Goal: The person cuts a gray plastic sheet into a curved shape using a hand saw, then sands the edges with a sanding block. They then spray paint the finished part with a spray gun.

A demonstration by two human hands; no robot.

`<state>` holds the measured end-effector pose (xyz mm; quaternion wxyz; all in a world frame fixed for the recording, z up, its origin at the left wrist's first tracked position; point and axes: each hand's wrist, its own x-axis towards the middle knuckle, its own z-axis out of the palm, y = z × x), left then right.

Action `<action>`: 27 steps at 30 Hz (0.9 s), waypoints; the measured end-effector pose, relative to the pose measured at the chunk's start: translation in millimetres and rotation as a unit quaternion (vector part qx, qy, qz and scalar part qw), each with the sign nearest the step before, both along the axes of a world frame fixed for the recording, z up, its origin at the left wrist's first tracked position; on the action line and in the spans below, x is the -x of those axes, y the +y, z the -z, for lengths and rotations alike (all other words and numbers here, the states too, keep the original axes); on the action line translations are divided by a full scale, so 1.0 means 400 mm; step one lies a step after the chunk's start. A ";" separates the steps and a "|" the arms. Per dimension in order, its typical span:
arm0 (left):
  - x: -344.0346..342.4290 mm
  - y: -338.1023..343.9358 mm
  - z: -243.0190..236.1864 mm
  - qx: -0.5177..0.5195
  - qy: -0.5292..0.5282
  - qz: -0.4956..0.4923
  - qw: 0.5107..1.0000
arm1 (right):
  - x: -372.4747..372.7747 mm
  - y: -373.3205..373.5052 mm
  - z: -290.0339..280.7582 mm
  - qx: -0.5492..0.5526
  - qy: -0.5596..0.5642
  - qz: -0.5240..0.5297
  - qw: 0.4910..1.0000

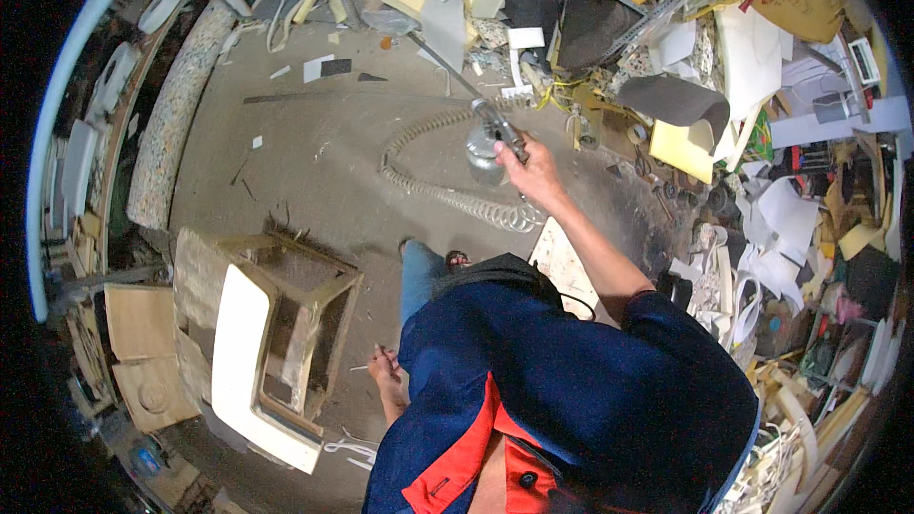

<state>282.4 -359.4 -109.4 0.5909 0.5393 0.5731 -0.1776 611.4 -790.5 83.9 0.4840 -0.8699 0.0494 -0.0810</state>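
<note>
My right hand (533, 171) is stretched forward and wrapped round the handle of a spray gun (501, 126). A rounded, translucent-looking cup (484, 154) hangs under the gun. A pale coiled air hose (419, 186) loops over the floor and rises toward my right hand. Low on my left side, my left hand (384, 367) has its fingers closed on a thin white stick, too small to identify. To the left of that hand stands a wooden furniture frame (309, 343), with a white foam-covered panel (238, 352) along its near side.
A rolled speckled foam sheet (181, 114) stands at the left. Foam and fabric scraps (447, 19) lie along the far side, and more offcuts (781, 219) crowd the right. A pale board (564, 257) is beside my body. Wooden boxes (152, 390) sit at lower left.
</note>
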 end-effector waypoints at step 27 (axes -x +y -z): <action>-1.126 -0.748 0.272 -0.290 0.013 0.448 0.845 | -0.985 -0.697 1.537 0.197 0.333 0.207 0.898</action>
